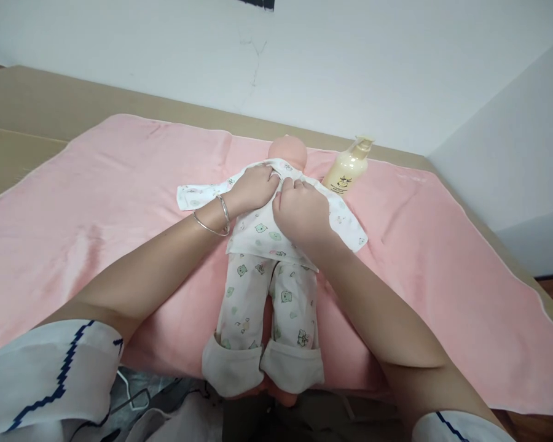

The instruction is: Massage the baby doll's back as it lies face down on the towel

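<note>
A baby doll (288, 151) lies on a pink blanket (166, 166), its head toward the wall. It wears a white printed shirt (262, 236) with the sleeves spread out, and matching trousers (244, 294) with turned-up cuffs. At the upper front of the shirt, near the neck, my left hand (258, 186) is closed with its fingers pinching the cloth. Close beside it, my right hand (303, 209) is curled on the shirt's chest, also gripping fabric. What lies under the fingertips is partly hidden. The doll's feet show below the cuffs at the blanket's near edge.
A pump bottle (348, 169) of pale yellow liquid stands on the blanket, right of the doll's head. The blanket covers much of a tan table (37, 98). Behind is a white wall (175, 55) with a crack, and another wall (511, 135) rises at the right.
</note>
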`<state>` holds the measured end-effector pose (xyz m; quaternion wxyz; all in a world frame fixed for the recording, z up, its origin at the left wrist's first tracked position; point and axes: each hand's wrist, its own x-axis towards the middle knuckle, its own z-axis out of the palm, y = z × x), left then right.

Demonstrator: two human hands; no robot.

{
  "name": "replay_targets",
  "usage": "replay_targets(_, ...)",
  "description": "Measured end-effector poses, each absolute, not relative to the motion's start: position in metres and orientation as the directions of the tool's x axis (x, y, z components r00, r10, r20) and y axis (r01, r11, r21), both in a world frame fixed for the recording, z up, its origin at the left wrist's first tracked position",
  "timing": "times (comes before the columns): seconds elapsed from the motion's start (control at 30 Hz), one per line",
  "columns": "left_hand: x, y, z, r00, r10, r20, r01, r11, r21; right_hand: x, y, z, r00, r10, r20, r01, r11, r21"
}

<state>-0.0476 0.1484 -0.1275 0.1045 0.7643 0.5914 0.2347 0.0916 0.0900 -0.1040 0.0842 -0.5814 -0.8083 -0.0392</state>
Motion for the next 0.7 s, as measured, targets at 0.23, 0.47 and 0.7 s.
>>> replay_targets(0.23,-0.03,0.115,-0.094,0.138,0.988,0.072,0.941,-0.154,0.302,0.11,0.122,-0.113,-0.299,0.932,0.205,0.901,0.347,-0.262)
replay_targets(0.47,-0.028,0.106,-0.078,0.139,0.99,-0.008,0.92,-0.126,0.372,0.126,0.143,-0.116,-0.358,0.916,0.179,0.88,0.396,-0.264)
replay_targets(0.7,-0.039,0.145,-0.125,0.159,0.966,0.204,0.893,-0.229,0.387,0.102,0.109,-0.101,-0.25,0.958,0.139,0.949,0.27,-0.159)
